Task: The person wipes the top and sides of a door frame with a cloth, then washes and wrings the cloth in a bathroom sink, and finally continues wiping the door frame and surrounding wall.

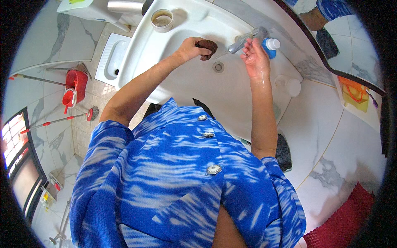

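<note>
My left hand [193,49] grips a dark brown sponge or wadded cloth [207,48] above the white washbasin [192,83]. A thin stream of water [220,55] runs from the chrome faucet [237,46] towards it. My right hand [256,60], wet and palm up, holds nothing; its loosely bent fingers are beside the faucet, and I cannot tell if they touch it. Just beyond that hand stands a blue bottle with a white cap [272,46]. The metal drain [218,67] lies in the basin between my hands.
A round open tub [162,21] sits on the basin's far left rim. A white-lidded container [293,87] stands at the right rim. On the floor to the left are a squat toilet [114,57], a red bucket [76,85] and a long-handled brush [92,113]. A mirror [344,46] borders the right.
</note>
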{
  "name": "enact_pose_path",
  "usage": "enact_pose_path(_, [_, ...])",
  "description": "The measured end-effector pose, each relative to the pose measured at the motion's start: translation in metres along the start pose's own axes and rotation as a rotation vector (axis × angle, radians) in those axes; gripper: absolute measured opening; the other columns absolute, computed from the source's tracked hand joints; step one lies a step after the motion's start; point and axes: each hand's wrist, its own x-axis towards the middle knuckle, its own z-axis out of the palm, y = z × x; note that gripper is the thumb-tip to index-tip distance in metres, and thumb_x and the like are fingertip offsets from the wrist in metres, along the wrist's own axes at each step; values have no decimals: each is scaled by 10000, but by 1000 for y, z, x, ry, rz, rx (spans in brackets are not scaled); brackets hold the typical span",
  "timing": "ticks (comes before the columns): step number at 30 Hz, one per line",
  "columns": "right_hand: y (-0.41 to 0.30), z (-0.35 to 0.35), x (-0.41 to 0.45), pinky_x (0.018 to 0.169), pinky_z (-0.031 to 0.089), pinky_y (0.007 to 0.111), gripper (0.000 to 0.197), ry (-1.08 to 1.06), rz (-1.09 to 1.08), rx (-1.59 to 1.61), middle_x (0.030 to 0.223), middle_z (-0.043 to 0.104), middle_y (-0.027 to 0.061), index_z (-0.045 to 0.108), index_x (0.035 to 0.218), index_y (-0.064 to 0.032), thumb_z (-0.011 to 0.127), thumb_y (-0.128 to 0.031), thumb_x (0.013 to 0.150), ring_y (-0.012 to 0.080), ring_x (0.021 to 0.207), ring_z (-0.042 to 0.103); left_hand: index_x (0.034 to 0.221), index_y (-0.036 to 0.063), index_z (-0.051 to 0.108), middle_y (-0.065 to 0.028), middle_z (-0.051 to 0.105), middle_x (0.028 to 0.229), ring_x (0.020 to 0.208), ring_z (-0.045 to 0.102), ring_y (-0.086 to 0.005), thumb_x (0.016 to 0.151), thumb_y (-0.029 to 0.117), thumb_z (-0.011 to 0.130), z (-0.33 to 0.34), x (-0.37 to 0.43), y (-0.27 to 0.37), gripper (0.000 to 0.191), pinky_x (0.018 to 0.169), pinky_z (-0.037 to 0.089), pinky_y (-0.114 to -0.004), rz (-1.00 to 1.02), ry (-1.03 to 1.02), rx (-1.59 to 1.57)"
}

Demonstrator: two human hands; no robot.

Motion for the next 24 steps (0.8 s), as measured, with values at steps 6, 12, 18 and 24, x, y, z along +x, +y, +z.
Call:
enact_pose_path(6, [26,4,-15,587,403,251,306,53,-36,-177,792,578,29,581,997,-43,552,-323,880,109,692,518,1026,-36,599,-86,652,877,818,600,-154,735,115,662,-15,-3,-5,334,816,453,-299,-72,-56,-89])
enact_pose_path(12, [121,-65,-2,493,435,234,351,-48,76,-613,735,612,72,574,1025,-30,496,-344,889,120,582,557,1031,-33,596,-91,648,904,850,589,-157,743,127,646,-22,-23,11,333,839,434,-292,-84,-40,-103])
enact_pose_path(18, [214,-136,42,442,451,266,343,2,138,-1178,635,605,60,559,1086,-45,560,-264,822,137,483,556,1046,-28,591,-96,649,920,864,589,-159,728,119,665,-24,-36,13,359,856,428,-291,-130,-7,-112])
enact_pose_path(24, [238,-171,67,531,490,327,312,-311,-135,-1638,654,617,113,563,1074,-87,511,-176,779,218,492,584,1048,-39,588,-115,648,928,858,606,-169,713,108,680,-15,-35,17,377,820,463,-302,-178,-8,-79])
